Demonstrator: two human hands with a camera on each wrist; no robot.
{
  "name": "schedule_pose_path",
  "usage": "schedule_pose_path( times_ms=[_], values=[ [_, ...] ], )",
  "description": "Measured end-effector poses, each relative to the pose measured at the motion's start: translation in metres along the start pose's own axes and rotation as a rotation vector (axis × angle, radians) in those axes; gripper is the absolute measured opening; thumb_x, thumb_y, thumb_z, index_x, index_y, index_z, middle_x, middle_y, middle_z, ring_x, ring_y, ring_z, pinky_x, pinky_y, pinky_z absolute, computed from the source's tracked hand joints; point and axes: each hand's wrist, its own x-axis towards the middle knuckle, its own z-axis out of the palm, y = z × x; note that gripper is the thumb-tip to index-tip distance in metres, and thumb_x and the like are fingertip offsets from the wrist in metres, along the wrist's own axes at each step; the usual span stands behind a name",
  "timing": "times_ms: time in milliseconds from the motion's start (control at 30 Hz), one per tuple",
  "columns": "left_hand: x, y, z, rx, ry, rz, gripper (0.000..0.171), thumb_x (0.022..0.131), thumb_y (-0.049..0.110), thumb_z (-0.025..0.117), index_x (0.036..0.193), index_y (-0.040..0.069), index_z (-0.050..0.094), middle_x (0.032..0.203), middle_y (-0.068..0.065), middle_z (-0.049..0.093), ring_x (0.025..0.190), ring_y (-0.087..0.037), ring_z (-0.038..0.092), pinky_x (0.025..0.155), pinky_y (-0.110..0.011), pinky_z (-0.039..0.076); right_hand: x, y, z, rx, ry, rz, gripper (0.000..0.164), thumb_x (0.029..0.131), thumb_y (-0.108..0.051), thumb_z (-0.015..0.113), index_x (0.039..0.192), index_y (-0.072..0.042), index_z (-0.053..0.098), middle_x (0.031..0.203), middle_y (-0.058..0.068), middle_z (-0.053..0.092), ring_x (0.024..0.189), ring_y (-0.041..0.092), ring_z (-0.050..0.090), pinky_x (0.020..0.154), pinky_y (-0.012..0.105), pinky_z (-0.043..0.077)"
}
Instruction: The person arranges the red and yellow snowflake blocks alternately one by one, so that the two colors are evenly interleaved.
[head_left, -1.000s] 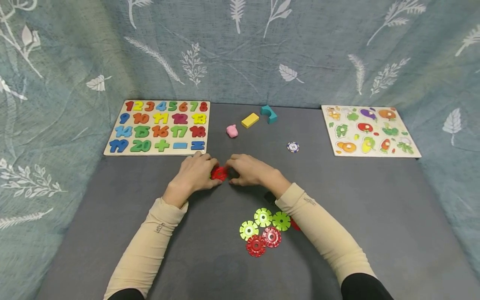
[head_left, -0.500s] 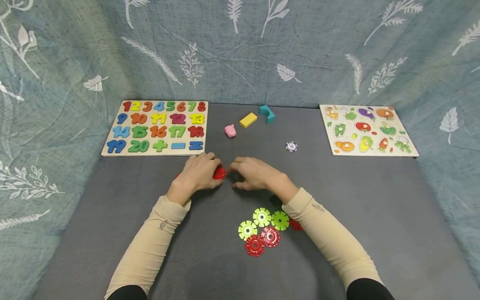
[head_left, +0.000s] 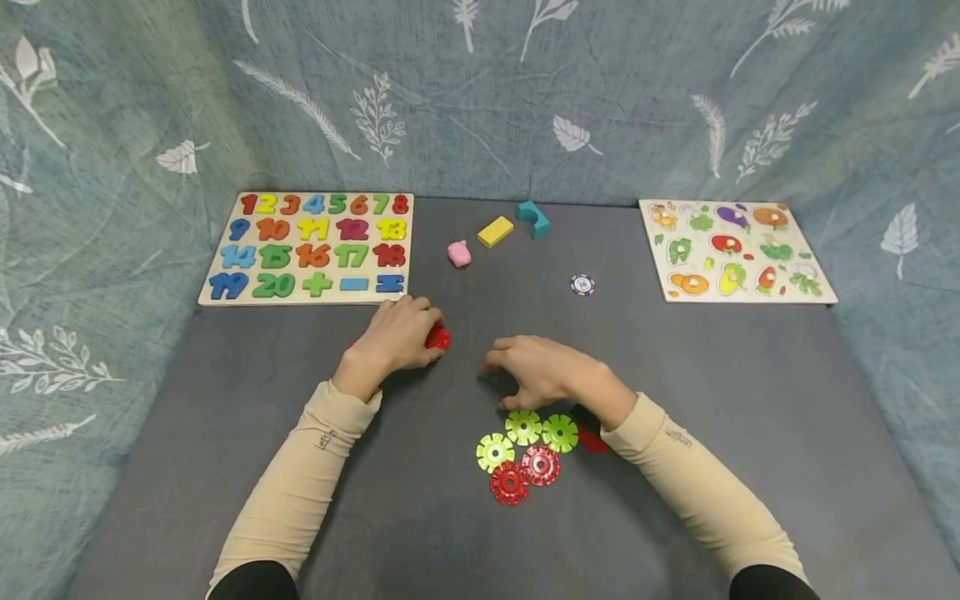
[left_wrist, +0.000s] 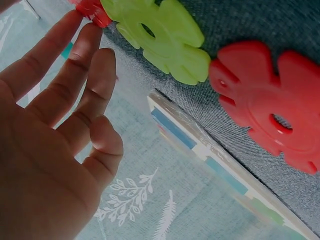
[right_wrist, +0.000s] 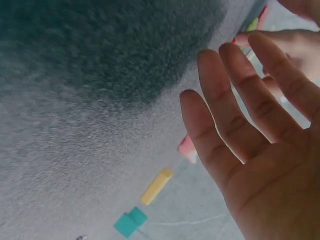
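Note:
My left hand (head_left: 393, 340) pinches a red notched plastic disc (head_left: 438, 337) between fingers and thumb, just below the number board. In the left wrist view, a green disc (left_wrist: 165, 40) and another red disc (left_wrist: 272, 105) run on from the held one, edges meeting, as a row. The hand mostly hides that row in the head view. My right hand (head_left: 551, 371) hovers with bent, spread fingers and nothing in it, above a loose group of discs. There lie green discs (head_left: 560, 433) and red discs (head_left: 509, 482); one red disc (head_left: 592, 440) is partly covered by the right arm.
A number puzzle board (head_left: 315, 297) stands at back left, a vegetable puzzle board (head_left: 738, 293) at back right. Between them lie a pink piggy figure (head_left: 459, 253), a yellow block (head_left: 495, 232), a teal arch block (head_left: 533, 219) and a poker chip (head_left: 582, 285). A curtain (head_left: 450, 117) hangs behind.
My right hand has drawn away from the red disc, moving right and nearer to the loose discs. My left hand stays in nearly the same place, holding its disc.

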Motion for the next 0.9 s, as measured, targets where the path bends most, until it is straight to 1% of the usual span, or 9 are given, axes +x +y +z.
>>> schedule_pose_path(
  times_ms=[133, 300, 467, 600, 800, 900],
  values=[
    [0.0, 0.0, -0.001, 0.006, -0.007, -0.004, 0.044, 0.079, 0.033, 0.077, 0.114, 0.009, 0.067, 0.108, -0.011, 0.063, 0.097, -0.028, 0.054, 0.082, -0.044, 0.042, -0.008, -0.004, 0.003, -0.017, -0.037, -0.009, 0.044, 0.075, -0.031, 0.076, 0.117, -0.018, 0.066, 0.11, -0.001, 0.063, 0.09, 0.013, 0.061, 0.084, 0.034, 0.052],
    [-0.001, 0.0, -0.002, 0.014, -0.014, -0.009, 0.044, 0.08, 0.034, 0.076, 0.115, 0.009, 0.066, 0.112, -0.012, 0.063, 0.099, -0.029, 0.054, 0.084, -0.045, 0.042, -0.018, -0.007, 0.011, -0.07, -0.044, 0.002, 0.049, 0.07, -0.033, 0.077, 0.115, -0.021, 0.065, 0.104, -0.002, 0.059, 0.08, 0.015, 0.059, 0.077, 0.037, 0.052],
    [-0.002, 0.0, -0.003, 0.014, -0.021, -0.021, 0.044, 0.081, 0.035, 0.075, 0.117, 0.01, 0.066, 0.114, -0.012, 0.062, 0.102, -0.03, 0.053, 0.086, -0.045, 0.042, -0.026, -0.01, 0.02, -0.141, -0.027, 0.009, 0.051, 0.068, -0.039, 0.076, 0.115, -0.022, 0.064, 0.106, -0.002, 0.057, 0.079, 0.015, 0.059, 0.075, 0.038, 0.052],
    [-0.002, -0.001, -0.002, 0.017, -0.02, -0.031, 0.044, 0.081, 0.036, 0.075, 0.117, 0.011, 0.067, 0.115, -0.012, 0.062, 0.102, -0.03, 0.052, 0.085, -0.045, 0.042, -0.031, -0.015, 0.026, -0.193, -0.004, 0.013, 0.054, 0.065, -0.042, 0.076, 0.114, -0.021, 0.062, 0.106, -0.001, 0.056, 0.073, 0.015, 0.057, 0.07, 0.037, 0.051],
    [-0.003, -0.001, -0.001, 0.024, -0.013, -0.034, 0.044, 0.081, 0.038, 0.074, 0.117, 0.013, 0.067, 0.114, -0.012, 0.063, 0.101, -0.03, 0.052, 0.086, -0.046, 0.041, -0.033, -0.023, 0.033, -0.207, 0.029, 0.026, 0.056, 0.063, -0.04, 0.079, 0.11, -0.017, 0.059, 0.102, 0.001, 0.054, 0.069, 0.017, 0.056, 0.068, 0.038, 0.052],
    [-0.004, -0.002, -0.001, 0.026, -0.011, -0.035, 0.044, 0.081, 0.037, 0.074, 0.117, 0.013, 0.067, 0.113, -0.011, 0.063, 0.101, -0.03, 0.052, 0.087, -0.047, 0.041, -0.033, -0.026, 0.036, -0.208, 0.058, 0.025, 0.055, 0.06, -0.039, 0.08, 0.105, -0.013, 0.06, 0.095, 0.001, 0.055, 0.066, 0.018, 0.056, 0.067, 0.038, 0.052]
  ],
)
